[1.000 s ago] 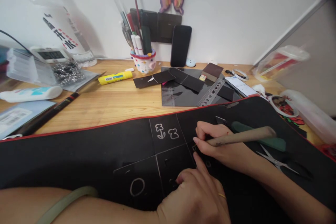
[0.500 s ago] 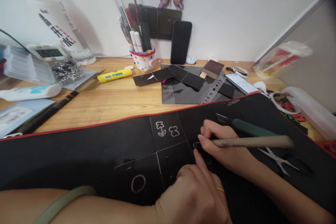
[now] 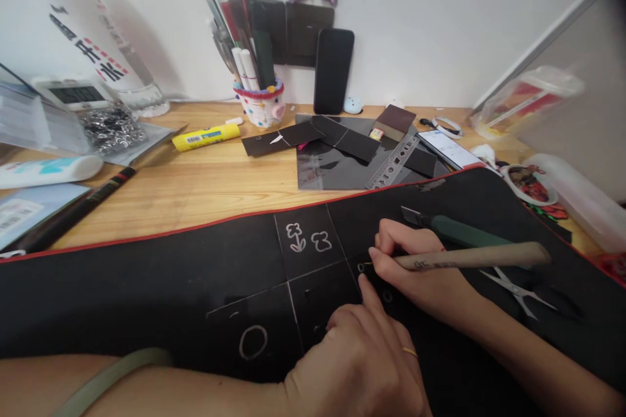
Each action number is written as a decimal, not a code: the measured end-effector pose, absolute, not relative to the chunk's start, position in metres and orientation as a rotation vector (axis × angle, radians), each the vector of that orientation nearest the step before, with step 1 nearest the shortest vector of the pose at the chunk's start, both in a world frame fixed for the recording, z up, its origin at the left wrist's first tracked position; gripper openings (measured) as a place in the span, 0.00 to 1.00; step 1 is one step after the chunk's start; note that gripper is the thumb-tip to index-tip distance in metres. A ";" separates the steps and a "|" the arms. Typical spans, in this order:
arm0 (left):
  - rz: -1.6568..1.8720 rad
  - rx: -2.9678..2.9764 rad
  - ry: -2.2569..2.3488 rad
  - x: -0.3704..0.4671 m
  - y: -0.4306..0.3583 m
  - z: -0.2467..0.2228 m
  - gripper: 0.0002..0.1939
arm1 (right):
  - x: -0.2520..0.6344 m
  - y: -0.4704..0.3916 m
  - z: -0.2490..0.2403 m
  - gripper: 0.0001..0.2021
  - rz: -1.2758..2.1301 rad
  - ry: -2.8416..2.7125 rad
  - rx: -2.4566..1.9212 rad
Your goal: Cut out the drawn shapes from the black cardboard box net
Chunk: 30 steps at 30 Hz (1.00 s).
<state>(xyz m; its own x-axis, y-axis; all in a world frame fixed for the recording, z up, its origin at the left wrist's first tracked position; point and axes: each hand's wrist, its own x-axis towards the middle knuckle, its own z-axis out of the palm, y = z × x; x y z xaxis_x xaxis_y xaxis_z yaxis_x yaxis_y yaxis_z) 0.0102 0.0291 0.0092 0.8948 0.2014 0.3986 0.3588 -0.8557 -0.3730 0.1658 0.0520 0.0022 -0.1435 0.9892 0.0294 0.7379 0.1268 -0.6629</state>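
Note:
My right hand [image 3: 413, 260] grips a thick beige pen [image 3: 469, 255] with lettering on its barrel. Its thin tip touches or nearly touches a small drawn oval on black sheet material [image 3: 320, 283]. Just below that oval, the stretched index finger of my left hand [image 3: 366, 352] presses on the sheet. The left hand's other fingers are bent and partly hidden. White lines divide the sheet into boxes, with a flower [image 3: 296, 238], a blossom outline [image 3: 321, 241] and a circle [image 3: 253, 342] drawn there.
A green-handled cutter [image 3: 454, 231] and scissors [image 3: 521, 293] lie right of my right hand on the red-edged black mat [image 3: 147, 273]. Behind are a stencil ruler [image 3: 394, 163], black strips [image 3: 278, 138], a yellow glue stick [image 3: 207, 137], a pen cup [image 3: 261, 104] and a phone [image 3: 334, 71].
The camera view has shifted slightly, so the background sits a little higher and further left. The beige pen's rear end has tilted up slightly; both hands stay in place.

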 end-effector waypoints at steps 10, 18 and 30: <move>-0.492 -2.590 -0.381 0.011 0.029 0.010 0.15 | 0.160 0.047 0.005 0.13 0.736 -1.797 -1.709; -0.426 -2.607 -0.342 0.011 0.028 0.008 0.14 | 0.156 0.043 0.003 0.13 0.675 -1.733 -1.771; -0.509 -2.572 -0.381 0.012 0.027 0.007 0.16 | 0.155 0.042 0.005 0.13 0.597 -1.742 -1.760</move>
<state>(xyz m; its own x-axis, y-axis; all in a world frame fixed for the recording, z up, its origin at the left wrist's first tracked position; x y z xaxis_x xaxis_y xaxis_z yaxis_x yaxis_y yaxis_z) 0.0119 0.0272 0.0069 0.8915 0.1720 0.4191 0.3537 -0.8422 -0.4070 0.1547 0.0416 0.0050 0.0443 0.9953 0.0867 0.7329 0.0266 -0.6799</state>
